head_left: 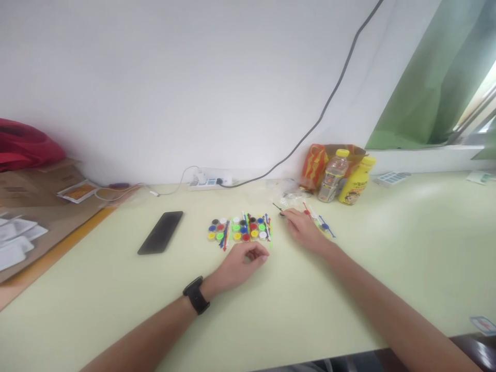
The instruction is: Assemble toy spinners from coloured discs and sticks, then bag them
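My right hand (304,229) reaches over the table right of the middle, fingertips closed on a small black arrow spinner (281,214) whose thin pointer sticks out to the upper left. Partly behind that hand lie more spinners, among them a red one (306,212) and a blue one (324,226). My left hand (242,263) rests on the table with fingers curled and thumb close to the index finger; nothing shows in it. Just beyond it, small round discs (236,228) in several colours sit in rows, with bundles of coloured arrows (225,236) between them.
A black phone (160,232) lies on the left. At the back are a power strip (211,182), a clear plastic bag (289,191), two bottles (333,175) and an orange bag (313,165). A cardboard box (39,186) stands far left. A card (483,325) lies at the front right edge.
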Demonstrator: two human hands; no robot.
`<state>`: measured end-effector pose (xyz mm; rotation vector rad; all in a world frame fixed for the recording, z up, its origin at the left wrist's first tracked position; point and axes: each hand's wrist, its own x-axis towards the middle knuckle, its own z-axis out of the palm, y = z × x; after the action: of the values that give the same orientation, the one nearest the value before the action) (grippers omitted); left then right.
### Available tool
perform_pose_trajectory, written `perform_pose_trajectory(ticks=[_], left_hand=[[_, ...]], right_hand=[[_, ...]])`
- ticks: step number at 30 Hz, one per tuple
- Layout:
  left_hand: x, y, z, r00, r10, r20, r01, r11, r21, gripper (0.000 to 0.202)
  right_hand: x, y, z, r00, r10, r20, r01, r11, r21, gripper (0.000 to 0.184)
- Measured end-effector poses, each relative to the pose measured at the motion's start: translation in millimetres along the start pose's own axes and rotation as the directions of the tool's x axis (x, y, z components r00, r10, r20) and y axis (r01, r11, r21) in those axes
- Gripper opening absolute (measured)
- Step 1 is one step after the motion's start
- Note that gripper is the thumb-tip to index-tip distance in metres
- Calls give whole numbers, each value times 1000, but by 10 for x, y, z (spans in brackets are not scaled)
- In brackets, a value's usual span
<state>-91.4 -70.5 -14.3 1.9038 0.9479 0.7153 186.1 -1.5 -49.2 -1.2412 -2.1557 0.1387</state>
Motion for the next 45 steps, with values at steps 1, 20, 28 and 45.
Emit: perform_pose_trajectory(ticks=[1,20,28,45], left_hand=[[0,2,0,1000,4,1,-4,1000,1,15],[2,31,-1,1000,-9,0,9,1000,0,14],[1,54,4,1000,2,-15,-2,1000,-6,14],[-24,17,28,999,20,-35,-21,999,-28,13]], right_hand=[[-11,-12,-1,1000,-4,30,5,1000,-28,39],[27,-100,-54,998,1,56,2,999,-52,24],[13,-112,-65,999,-10,43,9,1000,18,22],[-58,-437,-39,991,-42,123,19,984,178,14]])
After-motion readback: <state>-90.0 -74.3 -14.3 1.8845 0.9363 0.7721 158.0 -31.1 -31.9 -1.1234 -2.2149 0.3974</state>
